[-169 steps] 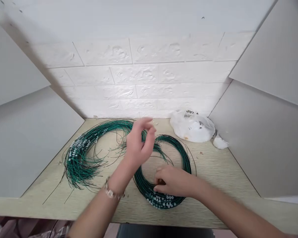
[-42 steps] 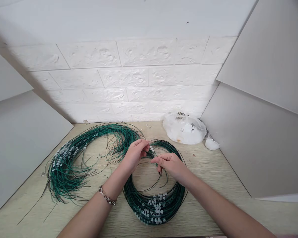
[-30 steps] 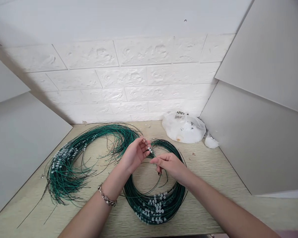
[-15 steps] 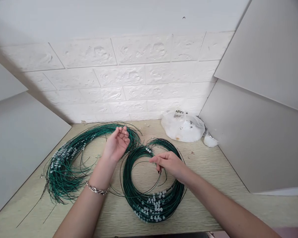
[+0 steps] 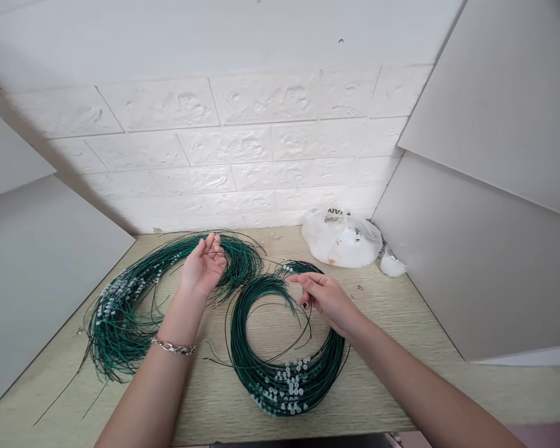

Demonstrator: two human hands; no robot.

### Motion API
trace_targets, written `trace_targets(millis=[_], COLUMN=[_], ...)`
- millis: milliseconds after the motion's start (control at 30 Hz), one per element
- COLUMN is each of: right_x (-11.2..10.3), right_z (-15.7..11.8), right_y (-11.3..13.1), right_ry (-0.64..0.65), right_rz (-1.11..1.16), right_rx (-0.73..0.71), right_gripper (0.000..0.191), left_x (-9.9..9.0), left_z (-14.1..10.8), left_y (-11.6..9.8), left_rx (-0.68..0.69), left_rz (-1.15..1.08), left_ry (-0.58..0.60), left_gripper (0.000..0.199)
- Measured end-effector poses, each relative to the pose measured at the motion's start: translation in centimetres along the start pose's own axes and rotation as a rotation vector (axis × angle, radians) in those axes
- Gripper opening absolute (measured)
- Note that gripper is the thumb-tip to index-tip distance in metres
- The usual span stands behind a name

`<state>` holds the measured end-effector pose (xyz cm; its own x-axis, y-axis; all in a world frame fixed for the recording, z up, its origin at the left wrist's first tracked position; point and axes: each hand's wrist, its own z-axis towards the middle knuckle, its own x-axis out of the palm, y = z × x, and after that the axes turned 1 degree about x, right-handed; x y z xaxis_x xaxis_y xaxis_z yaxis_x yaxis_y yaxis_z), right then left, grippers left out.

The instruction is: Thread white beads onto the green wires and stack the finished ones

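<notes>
My left hand is palm up above the left bundle of thin green wires. Its fingers are curled in, and a fine dark wire seems to cross them. Over the upper right of the round green wire coil, my right hand pinches thumb against index finger. A thin wire appears to run from that pinch, though its ends are hard to follow. Several small white beads sit just left of and above the right fingertips. More white beads cluster on the coil's near side.
A clear plastic bag with white contents stands at the back right, beside a smaller bag. Grey panels flank the wooden tabletop, and a white brick-pattern wall closes the back. Loose wire ends stick out at the left.
My left hand has moved left. My right hand has shifted slightly right and up, away from the coil's centre. The small group of beads near it has also moved up and right.
</notes>
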<state>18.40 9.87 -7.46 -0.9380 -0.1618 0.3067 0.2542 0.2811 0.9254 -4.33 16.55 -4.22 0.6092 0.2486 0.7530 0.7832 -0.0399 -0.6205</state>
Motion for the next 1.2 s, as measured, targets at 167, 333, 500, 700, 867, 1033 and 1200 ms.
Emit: trace_targets(millis=[167, 333, 500, 700, 867, 1033, 1200], right_x=[-0.3, -0.5, -0.4, -0.5, -0.6, -0.7, -1.4], right_z=[0.2, 0.2, 0.3, 0.3, 0.4, 0.5, 1.0], right_y=[0.1, 0.1, 0.2, 0.3, 0.4, 0.3, 0.3], right_ry=[-0.045, -0.057, -0.069, -0.077, -0.090, -0.092, -0.092], right_rz=[0.087, 0.077, 0.091, 0.104, 0.092, 0.098, 0.039], right_rx=[-0.008, -0.008, -0.008, -0.010, -0.002, -0.003, -0.061], right_gripper=[0.037, 0.038, 0.038, 0.036, 0.039, 0.039, 0.034], left_x=[-0.1, -0.3, -1.0, -1.1, -1.1, -1.2, -0.9], left_z=[0.0, 0.1, 0.6, 0.6, 0.5, 0.6, 0.4], left_y=[-0.5, -0.9, -1.4, -1.8, -1.8, -1.8, -1.8], left_rx=[0.013, 0.069, 0.122, 0.144, 0.148, 0.184, 0.208], left_rz=[-0.026, -0.045, -0.072, -0.082, -0.070, -0.043, -0.011], left_ry=[0.014, -0.033, -0.080, -0.125, -0.129, -0.151, -0.165], left_gripper=[0.025, 0.023, 0.020, 0.019, 0.019, 0.019, 0.020])
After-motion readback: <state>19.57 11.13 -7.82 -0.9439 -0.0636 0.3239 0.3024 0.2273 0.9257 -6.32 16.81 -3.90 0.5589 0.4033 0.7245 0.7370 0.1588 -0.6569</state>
